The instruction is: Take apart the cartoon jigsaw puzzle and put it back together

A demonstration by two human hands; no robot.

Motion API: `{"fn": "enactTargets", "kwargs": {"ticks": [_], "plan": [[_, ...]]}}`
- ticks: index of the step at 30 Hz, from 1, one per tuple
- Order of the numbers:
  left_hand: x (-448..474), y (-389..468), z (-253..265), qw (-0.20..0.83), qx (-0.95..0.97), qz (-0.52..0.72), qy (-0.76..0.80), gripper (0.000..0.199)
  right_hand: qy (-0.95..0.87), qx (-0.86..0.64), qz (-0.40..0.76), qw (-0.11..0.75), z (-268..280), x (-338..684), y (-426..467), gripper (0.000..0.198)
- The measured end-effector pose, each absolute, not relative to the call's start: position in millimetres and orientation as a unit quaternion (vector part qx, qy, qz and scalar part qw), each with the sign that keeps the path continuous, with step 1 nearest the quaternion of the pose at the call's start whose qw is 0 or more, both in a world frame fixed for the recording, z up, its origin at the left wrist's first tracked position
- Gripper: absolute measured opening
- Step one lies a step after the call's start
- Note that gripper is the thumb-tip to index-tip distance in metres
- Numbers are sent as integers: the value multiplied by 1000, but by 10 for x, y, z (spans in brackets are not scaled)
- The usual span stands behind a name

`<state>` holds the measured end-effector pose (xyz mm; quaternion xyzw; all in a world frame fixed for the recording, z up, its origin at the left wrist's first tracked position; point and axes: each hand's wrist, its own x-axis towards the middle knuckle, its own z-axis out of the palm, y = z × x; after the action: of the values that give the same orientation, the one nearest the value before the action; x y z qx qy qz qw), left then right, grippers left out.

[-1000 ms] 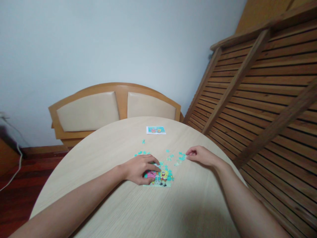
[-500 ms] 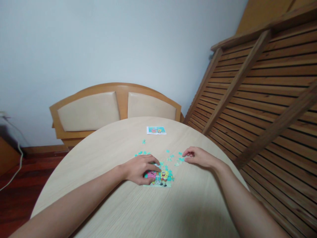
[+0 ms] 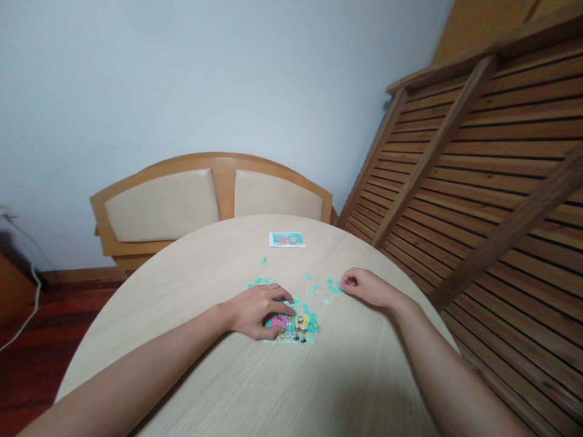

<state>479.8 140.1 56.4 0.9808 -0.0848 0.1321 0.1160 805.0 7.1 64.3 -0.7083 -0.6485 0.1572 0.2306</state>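
A partly assembled jigsaw puzzle (image 3: 302,321) with yellow and pink cartoon figures lies on the table. My left hand (image 3: 259,311) rests across its left side, fingers spread and covering part of the pink figure. Off to the right, my right hand (image 3: 364,286) has its fingertips curled together just beside loose turquoise puzzle pieces (image 3: 334,286). Whether a piece is between those fingers cannot be made out. More loose pieces (image 3: 262,281) lie just behind my left hand, partly hidden by it.
A reference picture card (image 3: 286,240) lies toward the far side of the round wooden table (image 3: 218,376). One stray spot of turquoise (image 3: 264,260) sits nearer. Beyond are a padded headboard (image 3: 164,206) and a leaning slatted wooden frame (image 3: 478,152).
My right hand has drawn slightly right, off the turquoise pieces, and its fingers have closed up more. My left hand stays where it was on the puzzle.
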Motion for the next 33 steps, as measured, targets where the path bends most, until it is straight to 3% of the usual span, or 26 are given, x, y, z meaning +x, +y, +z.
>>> {"fn": "enactTargets", "kwargs": {"ticks": [5, 13, 25, 33], "plan": [[4788, 1402, 569, 114, 982, 127, -80, 42, -656, -687, 181, 255, 651, 7995, 91, 24], [4763, 1403, 682, 135, 978, 140, -70, 34, -685, -670, 191, 213, 673, 7766, 108, 21], [4323, 2003, 889, 99, 976, 47, 188, 29, -701, -659, 175, 209, 692, 7738, 110, 18], [4316, 2081, 753, 108, 978, 53, 168, 19, -699, -666, 164, 202, 686, 7726, 127, 17]]}}
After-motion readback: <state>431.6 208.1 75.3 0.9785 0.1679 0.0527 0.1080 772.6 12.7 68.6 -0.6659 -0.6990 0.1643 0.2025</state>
